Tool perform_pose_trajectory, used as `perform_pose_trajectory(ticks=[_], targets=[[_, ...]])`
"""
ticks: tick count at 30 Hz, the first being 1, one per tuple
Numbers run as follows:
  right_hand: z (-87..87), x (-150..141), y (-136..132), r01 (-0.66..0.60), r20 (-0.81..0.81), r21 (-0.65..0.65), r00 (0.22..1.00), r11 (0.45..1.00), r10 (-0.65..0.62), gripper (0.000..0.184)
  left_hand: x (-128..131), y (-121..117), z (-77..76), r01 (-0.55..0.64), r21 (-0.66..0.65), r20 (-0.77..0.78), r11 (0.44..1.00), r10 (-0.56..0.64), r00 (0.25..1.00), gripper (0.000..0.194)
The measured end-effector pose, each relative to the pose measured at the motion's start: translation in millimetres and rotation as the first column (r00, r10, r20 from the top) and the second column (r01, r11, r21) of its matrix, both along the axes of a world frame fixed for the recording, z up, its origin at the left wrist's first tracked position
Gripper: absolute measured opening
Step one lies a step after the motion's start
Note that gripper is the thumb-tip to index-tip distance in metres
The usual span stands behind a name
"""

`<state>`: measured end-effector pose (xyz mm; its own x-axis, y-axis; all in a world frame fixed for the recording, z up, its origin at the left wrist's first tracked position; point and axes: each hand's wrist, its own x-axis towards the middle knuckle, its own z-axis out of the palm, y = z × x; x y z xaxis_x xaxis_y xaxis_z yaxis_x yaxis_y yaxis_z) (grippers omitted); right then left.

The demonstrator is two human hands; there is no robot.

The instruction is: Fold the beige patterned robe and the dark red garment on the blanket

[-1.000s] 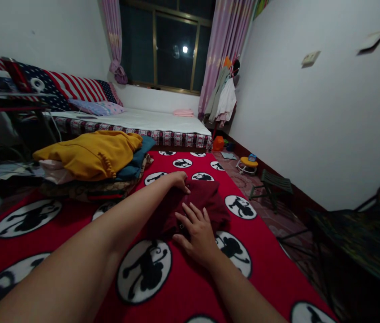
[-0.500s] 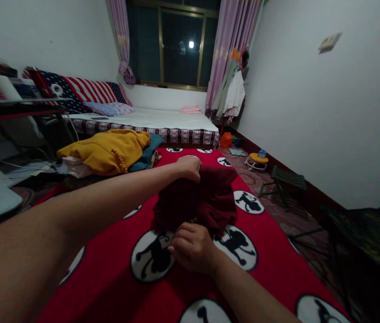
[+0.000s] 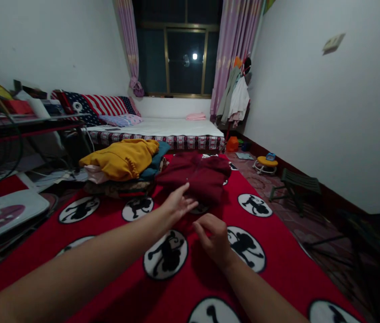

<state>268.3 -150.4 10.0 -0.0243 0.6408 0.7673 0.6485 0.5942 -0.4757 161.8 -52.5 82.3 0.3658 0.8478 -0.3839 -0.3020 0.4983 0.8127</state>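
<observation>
A maroon garment (image 3: 206,179), folded into a flat bundle with a seam or zip line down its middle, lies on the red blanket (image 3: 123,264) with its monkey-print circles. My left hand (image 3: 180,204) is open at the garment's near edge, fingers spread and palm partly turned up; whether it touches the cloth I cannot tell. Closer to me, my right hand (image 3: 214,235) hovers over the blanket, fingers loosely bent and thumb apart, with nothing seen in it. Left of the garment stands a pile of folded clothes, a mustard-yellow one (image 3: 123,157) on top of a teal one (image 3: 156,161).
Behind the blanket is a bed (image 3: 163,128) with a white sheet. A cluttered table (image 3: 52,121) stands at the left. Along the right wall are a small yellow stool (image 3: 266,161), a green folding stool (image 3: 299,181) and a dark camouflage chair (image 3: 378,233).
Both hands have let go of the maroon garment, which now lies flatter and farther away. My left hand has drawn back toward me and opened. The view has tilted up slightly.
</observation>
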Motion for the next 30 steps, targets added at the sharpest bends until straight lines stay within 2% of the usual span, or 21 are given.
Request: perform_pose_trajectory(ticks=[1, 2, 3, 4, 5, 6, 7, 8, 9, 10, 11, 12, 15, 17, 20, 22, 23, 25, 27, 28, 30], targets=[[-0.7, 5, 2, 0.067, -0.079, -0.034, 0.994, 0.997, -0.07, 0.023, -9, -12, -15.2, 0.079, -0.076, -0.013, 0.994, -0.08, 0.997, 0.022], [-1.6, 11, 5, 0.128, -0.144, -0.072, 0.98, 0.989, -0.137, 0.024, -19, -20, -27.9, 0.145, -0.091, -0.039, 0.985, -0.149, 0.988, 0.023], [-2.7, 16, 8, 0.176, -0.188, -0.11, 0.963, 0.978, -0.195, 0.024, -29, -24, -37.4, 0.213, -0.043, -0.081, 0.976, -0.216, 0.973, 0.026], [-4.0, 21, 11, 0.215, -0.21, -0.145, 0.947, 0.966, -0.242, 0.022, -39, -24, -43.6, 0.256, 0.068, -0.15, 0.964, -0.244, 0.958, 0.028], [-5.6, 26, 13, 0.25, -0.213, -0.171, 0.935, 0.953, -0.283, 0.017, -49, -19, -46.8, 0.276, 0.227, -0.251, 0.934, -0.217, 0.943, 0.029], [-7.4, 30, 16, 0.287, -0.196, -0.187, 0.926, 0.94, -0.322, 0.014, -58, -11, -47.7, 0.293, 0.415, -0.365, 0.861, -0.137, 0.921, 0.029], [-9.3, 33, 19, 0.327, -0.159, -0.193, 0.92, 0.925, -0.358, 0.018, -67, 0, -47.4, 0.323, 0.593, -0.468, 0.738, -0.011, 0.884, 0.029], [-11.3, 35, 21, 0.367, -0.104, -0.194, 0.915, 0.91, -0.391, 0.027, -75, 13, -46.8, 0.374, 0.721, -0.542, 0.584, 0.139, 0.828, 0.03], [-13.3, 36, 23, 0.404, -0.038, -0.193, 0.908, 0.894, -0.418, 0.037, -82, 26, -46.9, 0.443, 0.784, -0.585, 0.435, 0.28, 0.761, 0.036], [-15.2, 36, 25, 0.437, 0.032, -0.189, 0.898, 0.88, -0.439, 0.044, -87, 37, -48.1, 0.52, 0.794, -0.608, 0.316, 0.391, 0.691, 0.043], [-16.8, 36, 27, 0.463, 0.098, -0.185, 0.886, 0.867, -0.453, 0.049, -90, 47, -50.7, 0.594, 0.767, -0.629, 0.241, 0.464, 0.624, 0.05], [-18.1, 36, 29, 0.486, 0.155, -0.182, 0.872, 0.855, -0.463, 0.052, -91, 56, -54.4, 0.657, 0.725, -0.654, 0.207, 0.507, 0.562, 0.056], [-18.1, 36, 39, 0.542, 0.252, -0.217, 0.834, 0.812, -0.49, 0.065, -83, 70, -65.5, 0.764, 0.613, -0.714, 0.201, 0.555, 0.426, 0.061], [-13.3, 38, 46, 0.533, 0.272, -0.286, 0.842, 0.796, -0.466, 0.066, -74, 73, -65.9, 0.777, 0.592, -0.719, 0.215, 0.577, 0.388, 0.055], [1.4, 49, 47, 0.429, 0.205, -0.323, 0.902, 0.844, -0.38, 0.052, -66, 69, -52.7, 0.769, 0.611, -0.705, 0.189, 0.573, 0.419, 0.048], [13.1, 60, 36, 0.405, 0.131, -0.264, 0.914, 0.875, -0.383, 0.043, -68, 57, -40.7, 0.768, 0.626, -0.704, 0.134, 0.521, 0.483, 0.045], [18.4, 67, 29, 0.418, 0.12, -0.254, 0.908, 0.872, -0.401, 0.04, -71, 48, -35.6, 0.781, 0.617, -0.722, 0.099, 0.465, 0.512, 0.043], [26.6, 80, 11, 0.447, 0.182, -0.342, 0.894, 0.826, -0.409, 0.033, -79, 27, -29.0, 0.829, 0.559, -0.797, 0.031, 0.297, 0.526, 0.033], [32.3, 91, -3, 0.434, 0.251, -0.521, 0.901, 0.735, -0.354, 0.031, -86, 9, -26.1, 0.864, 0.504, -0.856, 0.004, 0.137, 0.498, 0.025], [34.8, 95, -7, 0.434, 0.265, -0.588, 0.901, 0.682, -0.344, 0.033, -87, 3, -25.5, 0.867, 0.499, -0.864, 0.019, 0.09, 0.495, 0.024], [39.7, 97, -4, 0.484, 0.288, -0.622, 0.873, 0.616, -0.395, 0.034, -84, -1, -25.1, 0.836, 0.54, -0.842, 0.096, 0.081, 0.534, 0.023]])
